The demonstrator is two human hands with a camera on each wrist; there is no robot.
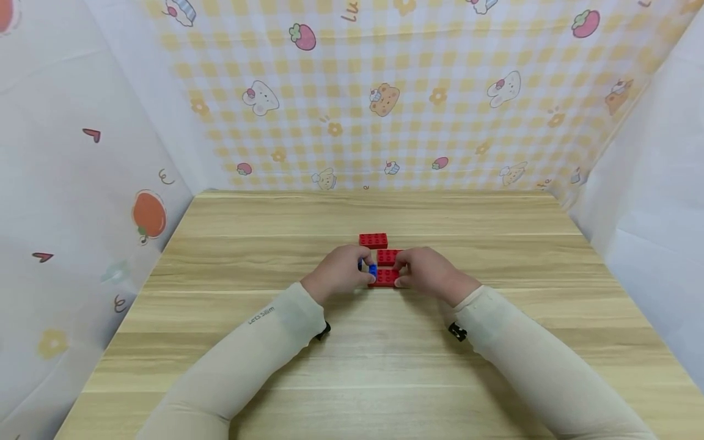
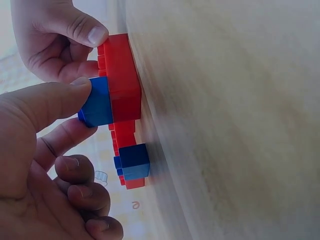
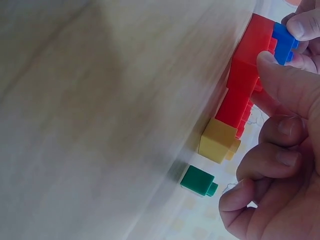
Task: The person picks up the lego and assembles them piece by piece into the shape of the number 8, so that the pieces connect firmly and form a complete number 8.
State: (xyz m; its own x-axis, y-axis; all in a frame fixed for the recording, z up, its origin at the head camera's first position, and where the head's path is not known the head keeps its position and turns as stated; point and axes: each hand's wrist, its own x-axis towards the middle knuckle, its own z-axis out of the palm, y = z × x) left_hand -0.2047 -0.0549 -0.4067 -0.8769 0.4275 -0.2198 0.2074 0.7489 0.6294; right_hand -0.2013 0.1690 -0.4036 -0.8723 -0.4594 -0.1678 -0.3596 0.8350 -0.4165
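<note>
My left hand (image 1: pixel 343 269) pinches a blue brick (image 2: pixel 98 102) between thumb and forefinger, on the left end of the nearest red brick (image 1: pixel 387 278). That red brick (image 2: pixel 122 75) lies flat on the table, studs up. Thumb and forefinger of my right hand (image 1: pixel 429 272) hold its right end, as the right wrist view also shows on the red brick (image 3: pixel 250 47). Whether the blue brick is pressed fully down, I cannot tell.
Behind lie two more red bricks (image 1: pixel 389 256) (image 1: pixel 373 240). A second blue brick (image 2: pixel 135 162) stands left of them, beyond my left fingers. To the right are a yellow brick (image 3: pixel 216 140) and a green brick (image 3: pixel 198 180). A patterned cloth (image 1: pixel 352 122) hangs behind the table (image 1: pixel 352 379).
</note>
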